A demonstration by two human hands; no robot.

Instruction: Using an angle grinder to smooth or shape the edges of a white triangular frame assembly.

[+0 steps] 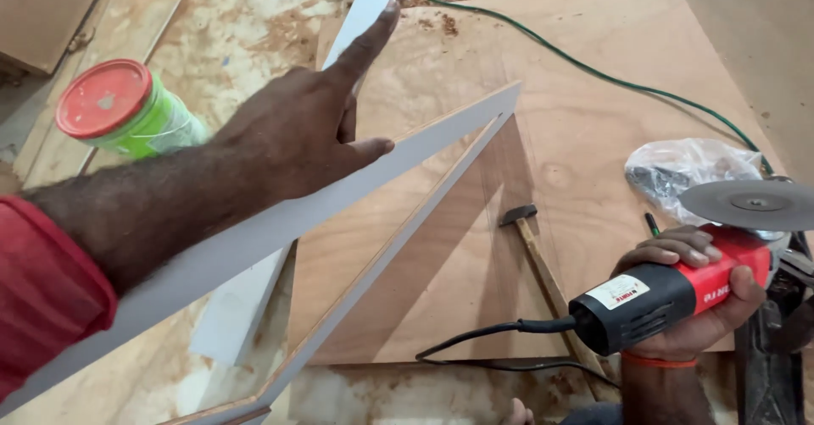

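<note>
Angle grinder, red/black body w/ grey disc up, sits at lower right, right hand fingers clenched round it. Left hand fingers released, spread flat on a white laminated strip, index pointing fwd. Under it: plywood sheet, hammer, green cable, plastic bag. Green jar w/ red lid at left.
</note>
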